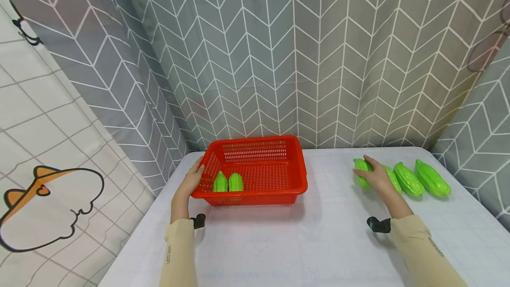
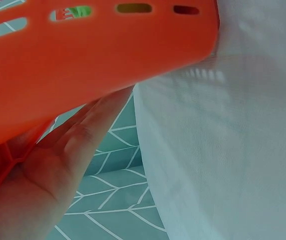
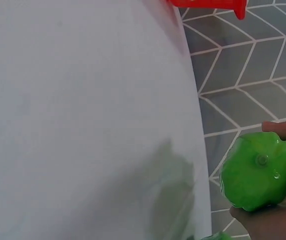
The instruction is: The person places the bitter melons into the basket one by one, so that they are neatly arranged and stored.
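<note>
A red plastic basket (image 1: 255,197) stands on the white table, with two green bitter melons (image 1: 236,182) lying in its left part. My left hand (image 1: 192,180) grips the basket's left rim; in the left wrist view the palm (image 2: 47,175) lies against the red wall and some fingers are hidden behind it. Over at the right, my right hand (image 1: 376,175) holds a green bitter melon (image 1: 361,172) between thumb and fingers. The right wrist view shows that bitter melon's ribbed end (image 3: 258,172) facing the camera, raised off the tabletop.
Three more bitter melons lie in a row to the right of my right hand: one partly hidden by the hand (image 1: 393,180), a middle one (image 1: 409,180) and the outermost (image 1: 432,179). A grey patterned curtain (image 1: 271,56) hangs right behind the table's back edge (image 1: 330,149).
</note>
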Tool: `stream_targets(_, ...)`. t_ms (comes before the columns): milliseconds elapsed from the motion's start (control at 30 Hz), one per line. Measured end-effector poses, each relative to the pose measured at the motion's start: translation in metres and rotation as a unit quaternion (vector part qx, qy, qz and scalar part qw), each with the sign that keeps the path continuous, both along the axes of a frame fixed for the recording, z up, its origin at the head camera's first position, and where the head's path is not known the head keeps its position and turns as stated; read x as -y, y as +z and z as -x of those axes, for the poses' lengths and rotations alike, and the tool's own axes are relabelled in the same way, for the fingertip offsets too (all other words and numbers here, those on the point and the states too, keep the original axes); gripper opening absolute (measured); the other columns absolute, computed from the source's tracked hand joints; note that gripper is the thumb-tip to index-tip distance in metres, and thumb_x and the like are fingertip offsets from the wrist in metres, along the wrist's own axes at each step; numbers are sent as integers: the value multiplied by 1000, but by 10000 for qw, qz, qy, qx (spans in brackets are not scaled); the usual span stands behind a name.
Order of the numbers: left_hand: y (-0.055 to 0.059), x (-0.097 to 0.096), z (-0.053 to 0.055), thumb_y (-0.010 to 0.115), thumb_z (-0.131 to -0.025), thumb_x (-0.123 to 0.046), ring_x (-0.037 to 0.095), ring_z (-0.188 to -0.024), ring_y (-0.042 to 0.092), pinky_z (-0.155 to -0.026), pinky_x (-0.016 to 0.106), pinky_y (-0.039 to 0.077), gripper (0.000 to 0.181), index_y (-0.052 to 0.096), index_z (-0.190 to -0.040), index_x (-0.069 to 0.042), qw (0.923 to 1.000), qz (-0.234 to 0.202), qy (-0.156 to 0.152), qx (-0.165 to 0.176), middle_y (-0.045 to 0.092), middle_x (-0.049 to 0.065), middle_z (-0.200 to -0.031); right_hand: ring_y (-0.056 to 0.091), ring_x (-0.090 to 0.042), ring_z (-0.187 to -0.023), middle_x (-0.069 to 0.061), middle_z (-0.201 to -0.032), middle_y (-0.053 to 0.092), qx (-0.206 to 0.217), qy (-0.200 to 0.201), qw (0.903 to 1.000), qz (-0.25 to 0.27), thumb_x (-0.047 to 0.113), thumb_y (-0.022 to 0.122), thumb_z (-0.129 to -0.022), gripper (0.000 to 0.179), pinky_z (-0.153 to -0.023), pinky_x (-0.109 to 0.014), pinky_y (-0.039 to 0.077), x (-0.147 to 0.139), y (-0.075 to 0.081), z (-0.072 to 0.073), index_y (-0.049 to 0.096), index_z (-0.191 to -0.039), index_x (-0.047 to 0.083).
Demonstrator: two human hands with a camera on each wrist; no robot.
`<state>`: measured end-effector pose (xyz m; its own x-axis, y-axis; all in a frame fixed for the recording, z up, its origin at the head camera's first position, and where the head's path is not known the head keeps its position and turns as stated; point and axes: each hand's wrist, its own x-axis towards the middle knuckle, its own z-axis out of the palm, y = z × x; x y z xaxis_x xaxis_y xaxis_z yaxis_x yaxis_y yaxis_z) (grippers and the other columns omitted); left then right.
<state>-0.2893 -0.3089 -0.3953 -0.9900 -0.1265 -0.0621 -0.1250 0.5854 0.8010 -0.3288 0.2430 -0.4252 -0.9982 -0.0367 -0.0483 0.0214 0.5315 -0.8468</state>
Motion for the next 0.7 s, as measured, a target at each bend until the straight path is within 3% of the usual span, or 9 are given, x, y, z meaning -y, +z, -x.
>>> stream_targets(333,2,-2,-1,26,-100,-31,36,-125,35,-102,53,33,52,8,-148,-22,10000,21,-61,-7,17,17,-150,14,-48,-133,-30,-147,11,-272,40,9996,55,32,56,-88,79,-106,-58,20,17,23,5,10,-146,4)
stream_targets(700,2,0,-1,26,-100,-31,36,-128,32,-104,54,30,52,8,-148,-21,10000,-1,-62,-7,17,17,-150,27,-42,-128,-30,-144,21,-438,372,9963,643,21,56,-89,74,-102,-51,31,52,50,7,11,-145,2)
